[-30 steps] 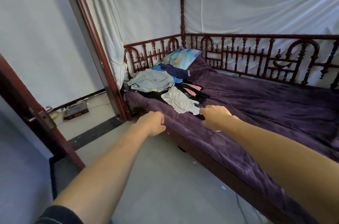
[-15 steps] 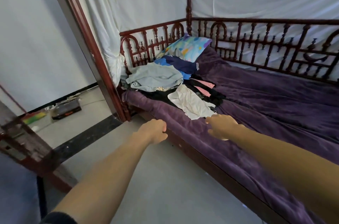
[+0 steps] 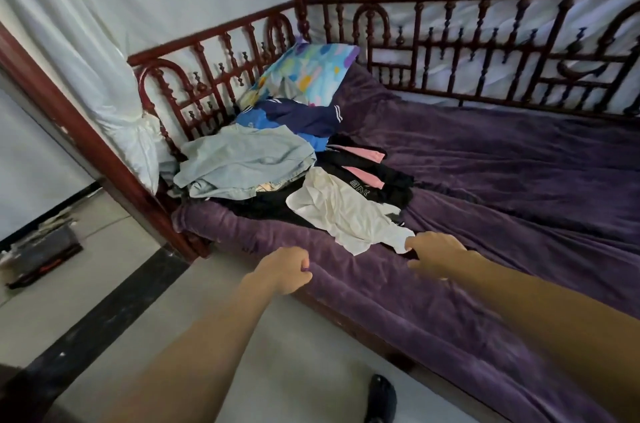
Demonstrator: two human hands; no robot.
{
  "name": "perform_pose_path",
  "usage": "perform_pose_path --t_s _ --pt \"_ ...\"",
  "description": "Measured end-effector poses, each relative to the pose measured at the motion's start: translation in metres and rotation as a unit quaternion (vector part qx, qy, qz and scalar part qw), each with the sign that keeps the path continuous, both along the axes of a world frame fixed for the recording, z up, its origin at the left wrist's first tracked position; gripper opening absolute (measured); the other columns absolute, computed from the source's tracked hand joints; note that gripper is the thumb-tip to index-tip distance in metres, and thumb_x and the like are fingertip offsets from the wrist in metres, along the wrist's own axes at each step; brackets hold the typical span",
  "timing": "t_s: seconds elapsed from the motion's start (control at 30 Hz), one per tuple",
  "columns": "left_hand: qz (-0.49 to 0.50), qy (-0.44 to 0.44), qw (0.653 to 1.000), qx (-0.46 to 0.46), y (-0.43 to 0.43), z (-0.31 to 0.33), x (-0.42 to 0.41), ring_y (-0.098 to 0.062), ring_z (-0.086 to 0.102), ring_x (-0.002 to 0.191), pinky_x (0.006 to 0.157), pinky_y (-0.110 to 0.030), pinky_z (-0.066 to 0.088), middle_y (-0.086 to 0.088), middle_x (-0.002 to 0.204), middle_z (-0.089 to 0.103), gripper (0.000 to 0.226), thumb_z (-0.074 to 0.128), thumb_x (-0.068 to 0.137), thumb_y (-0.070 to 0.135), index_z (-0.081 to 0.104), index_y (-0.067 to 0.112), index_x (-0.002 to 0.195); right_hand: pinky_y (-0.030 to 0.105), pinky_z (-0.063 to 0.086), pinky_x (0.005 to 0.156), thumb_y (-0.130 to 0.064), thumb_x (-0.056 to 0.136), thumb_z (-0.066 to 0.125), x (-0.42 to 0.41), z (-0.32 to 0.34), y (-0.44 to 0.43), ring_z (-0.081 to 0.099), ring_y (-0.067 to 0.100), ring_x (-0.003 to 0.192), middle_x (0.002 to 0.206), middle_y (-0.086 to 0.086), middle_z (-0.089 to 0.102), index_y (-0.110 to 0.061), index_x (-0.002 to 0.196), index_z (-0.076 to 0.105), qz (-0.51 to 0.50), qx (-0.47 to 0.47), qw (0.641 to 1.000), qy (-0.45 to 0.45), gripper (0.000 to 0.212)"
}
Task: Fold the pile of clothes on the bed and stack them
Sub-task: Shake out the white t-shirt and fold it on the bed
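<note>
Clothes pile (image 3: 249, 159): black garment (image 3: 391, 180) print unreadable. Left hand (image 3: 282, 270) fingers curled, empty; right hand (image 3: 434, 254) unclear, at white garment (image 3: 343, 211).

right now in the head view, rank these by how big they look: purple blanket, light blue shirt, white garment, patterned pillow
1. purple blanket, by far.
2. light blue shirt and white garment: too alike to rank.
3. patterned pillow, though it sits farther away and clothes cover its lower edge.

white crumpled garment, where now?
Head view, centre: the crumpled white garment fronts the clothes pile on the purple blanket, near corner at the right hand.
</note>
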State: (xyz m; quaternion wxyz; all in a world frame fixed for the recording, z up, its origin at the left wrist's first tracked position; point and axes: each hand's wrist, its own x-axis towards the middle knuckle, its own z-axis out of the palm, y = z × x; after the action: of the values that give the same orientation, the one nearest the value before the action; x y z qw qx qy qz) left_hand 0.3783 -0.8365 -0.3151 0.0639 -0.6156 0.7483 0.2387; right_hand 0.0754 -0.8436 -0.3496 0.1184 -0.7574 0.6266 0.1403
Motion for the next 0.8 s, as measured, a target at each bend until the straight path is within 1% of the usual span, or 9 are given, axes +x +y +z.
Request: perform_pose_path --t_s 0.1,0.17,0.3,0.37,0.47,0.57,0.63,0.7,0.8 --pt "-0.004 -0.01 1.0 0.029 -0.059 -0.021 0.004 -0.021 0.061 0.1 0.09 -0.033 0.047 0.001 0.096 0.064 0.022 0.06 0.086 0.029 0.063 0.018 0.104 0.037 0.049 0.085 -0.039 0.091 0.052 0.002 -0.024 -0.057 0.057 0.026 0.112 0.127 0.003 0.058 -0.02 0.125 0.054 -0.026 0.026 0.999 -0.024 0.038" --pt "-0.003 -0.02 0.999 0.041 -0.098 -0.031 0.01 -0.019 0.06 0.102 0.088 -0.03 0.046 0.004 0.096 0.061 0.022 0.06 0.087 0.031 0.063 0.018 0.106 0.037 0.048 0.088 -0.041 0.092 0.052 0.007 -0.035 -0.094 0.056 0.025 0.115 0.13 0.002 0.057 -0.022 0.127 0.053 -0.028 0.05 0.998 -0.031 0.04" --pt "0.013 -0.019 0.999 0.043 -0.17 -0.046 0.025 -0.02 0.054 0.11 0.091 -0.032 0.043 0.003 0.116 0.06 0.023 0.057 0.09 0.033 0.061 0.02 0.109 0.034 0.044 0.091 -0.044 0.093 0.052 0.021 -0.049 -0.163 0.051 0.023 0.123 0.134 0.001 0.054 -0.027 0.134 0.048 -0.042 0.077 0.995 -0.048 0.045" --pt "0.011 -0.022 0.998 0.054 -0.197 -0.056 0.034 -0.02 0.055 0.11 0.093 -0.034 0.044 0.002 0.116 0.061 0.025 0.057 0.09 0.034 0.061 0.021 0.11 0.035 0.045 0.092 -0.044 0.093 0.052 0.032 -0.056 -0.191 0.052 0.023 0.122 0.132 0.001 0.056 -0.027 0.133 0.049 -0.045 0.096 0.993 -0.056 0.044" --pt "0.001 -0.025 0.998 0.064 -0.245 -0.075 0.045 -0.018 0.056 0.106 0.089 -0.032 0.045 0.002 0.109 0.063 0.025 0.056 0.09 0.033 0.061 0.02 0.111 0.035 0.047 0.089 -0.042 0.091 0.052 0.05 -0.076 -0.23 0.054 0.024 0.118 0.128 0.001 0.059 -0.027 0.131 0.051 -0.06 0.116 0.989 -0.07 0.042" --pt "-0.055 -0.028 0.995 0.076 -0.303 -0.102 0.046 -0.019 0.059 0.098 0.081 -0.032 0.047 0.001 0.104 0.063 0.023 0.054 0.092 0.03 0.061 0.018 0.11 0.036 0.047 0.089 -0.043 0.091 0.053 0.066 -0.103 -0.264 0.055 0.024 0.117 0.128 -0.001 0.059 -0.029 0.129 0.053 -0.098 0.132 0.982 -0.089 0.041" --pt "-0.107 -0.035 0.991 0.07 -0.347 -0.122 0.042 -0.02 0.06 0.096 0.075 -0.03 0.045 0.001 0.107 0.062 0.024 0.052 0.092 0.029 0.061 0.017 0.112 0.036 0.048 0.089 -0.043 0.09 0.054 0.074 -0.122 -0.284 0.056 0.023 0.115 0.126 -0.002 0.06 -0.031 0.127 0.055 -0.147 0.138 0.974 -0.104 0.039" --pt "-0.165 -0.036 0.984 0.059 -0.392 -0.142 0.033 -0.022 0.058 0.101 0.077 -0.031 0.044 -0.001 0.113 0.06 0.025 0.05 0.093 0.027 0.059 0.015 0.113 0.034 0.049 0.087 -0.042 0.09 0.053 0.082 -0.142 -0.3 0.058 0.023 0.112 0.124 -0.003 0.062 -0.032 0.125 0.056 -0.206 0.147 0.96 -0.119 0.037" --pt "-0.239 -0.037 0.97 0.034 -0.456 -0.169 0.018 -0.024 0.054 0.104 0.083 -0.035 0.044 -0.004 0.114 0.056 0.021 0.048 0.092 0.021 0.057 0.01 0.108 0.035 0.049 0.09 -0.043 0.091 0.052 0.096 -0.172 -0.325 0.059 0.021 0.11 0.122 -0.003 0.063 -0.032 0.124 0.056 -0.263 0.17 0.941 -0.132 0.034"
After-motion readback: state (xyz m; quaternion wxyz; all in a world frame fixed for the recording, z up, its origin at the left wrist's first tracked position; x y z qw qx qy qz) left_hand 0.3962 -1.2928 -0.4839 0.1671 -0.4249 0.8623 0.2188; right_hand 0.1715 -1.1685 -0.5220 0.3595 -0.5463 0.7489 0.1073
